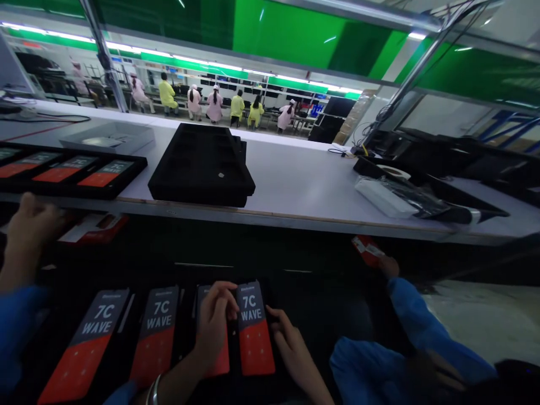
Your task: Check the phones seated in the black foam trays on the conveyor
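I'm seeing a co-worker's hand [29, 230] reaching in at nine o'clock. Around six o'clock, four 7C WAVE phones [154, 337] are lying in a row. My left hand [213, 326] is covering the third phone [219, 363], its fingers [223, 295] curled together, tips touching the fourth phone [253, 329]. My right hand [293, 351] is touching that phone's right edge, its fingers [276, 320] slightly apart, neither hand clamping. At four o'clock, another co-worker's hand [390, 267] is gripping a red card [366, 250].
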Demonstrator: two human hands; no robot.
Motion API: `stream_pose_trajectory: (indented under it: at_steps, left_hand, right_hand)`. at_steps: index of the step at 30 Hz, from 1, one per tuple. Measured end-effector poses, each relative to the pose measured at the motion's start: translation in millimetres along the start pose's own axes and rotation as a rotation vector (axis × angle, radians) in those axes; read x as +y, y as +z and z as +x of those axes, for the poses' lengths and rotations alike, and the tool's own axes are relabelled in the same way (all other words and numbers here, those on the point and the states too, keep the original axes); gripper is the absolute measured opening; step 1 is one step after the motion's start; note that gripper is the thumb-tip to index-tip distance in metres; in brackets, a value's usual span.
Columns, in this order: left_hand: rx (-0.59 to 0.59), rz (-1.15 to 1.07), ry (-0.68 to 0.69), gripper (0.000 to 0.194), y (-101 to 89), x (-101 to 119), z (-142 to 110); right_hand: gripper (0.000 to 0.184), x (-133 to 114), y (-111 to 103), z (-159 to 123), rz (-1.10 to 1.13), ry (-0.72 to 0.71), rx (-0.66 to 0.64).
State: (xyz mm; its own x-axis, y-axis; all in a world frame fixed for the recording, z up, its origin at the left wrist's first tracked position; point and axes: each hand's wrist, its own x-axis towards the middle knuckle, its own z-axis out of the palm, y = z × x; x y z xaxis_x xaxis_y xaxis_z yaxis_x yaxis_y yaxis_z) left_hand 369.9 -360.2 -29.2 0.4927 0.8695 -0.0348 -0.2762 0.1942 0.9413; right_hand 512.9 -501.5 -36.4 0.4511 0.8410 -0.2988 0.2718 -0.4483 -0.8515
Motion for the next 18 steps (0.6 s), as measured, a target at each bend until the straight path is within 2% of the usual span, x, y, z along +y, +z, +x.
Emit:
stream_pose_trajectory:
  at_steps: [5, 12, 15, 18]
  left_hand:
    - [0.115, -0.148, -0.044, 0.017, -4.8, 9.4, 9.1]
    - [0.082, -0.151, -0.062, 0.015, -0.5, 9.4, 14.3]
    - [-0.072, -0.059, -0.098, 0.016, 5.2, 5.1, 8.6]
    - [-0.381, 0.134, -0.081, 0.022, 8.3, 2.5, 2.4]
  right_hand:
    - [0.048, -3.0, 0.3, 0.9, -0.019, 0.034, -0.053]
    - [0.048, -11.8, 0.6, 4.7, -0.063, 0.036, -0.076]
    - [0.05, -4.2, 1.6, 12.2, -0.255, -0.004, -0.05]
    - [0.044, 8.6, -5.4, 24.4, -0.492, -0.014, -0.095]
